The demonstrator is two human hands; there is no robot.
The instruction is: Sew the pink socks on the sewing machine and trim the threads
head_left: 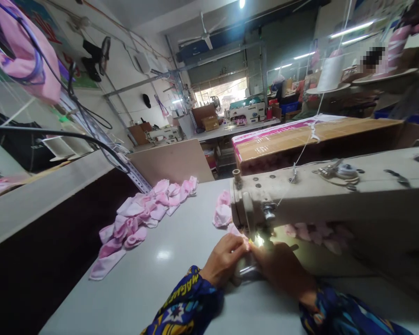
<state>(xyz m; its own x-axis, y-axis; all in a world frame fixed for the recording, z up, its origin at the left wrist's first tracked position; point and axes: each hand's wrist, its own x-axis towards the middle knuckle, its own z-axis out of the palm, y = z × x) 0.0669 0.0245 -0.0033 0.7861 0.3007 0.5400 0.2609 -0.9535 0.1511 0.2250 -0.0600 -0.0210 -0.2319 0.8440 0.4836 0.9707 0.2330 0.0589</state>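
Observation:
A sewing machine [321, 195] stands on the right, its small lamp lighting the needle area. My left hand [225, 258] is closed, its thumb and fingers pinching a pink fabric piece [236, 230] just left of the needle. Close beside it, my right hand [282, 270] reaches under the machine head, with fingers closed at the lit edge of the same fabric. Its fingertips are partly hidden by glare and shadow. Behind the machine head, more pink fabric [222, 211] lies on the white table [160, 288].
A row of pink fabric pieces [136, 216] lies along the table's left side. Behind the machine is a large cardboard box [300, 137]. A white thread cone [330, 72] feeds thread down to the machine. A board [172, 160] borders the table's far edge.

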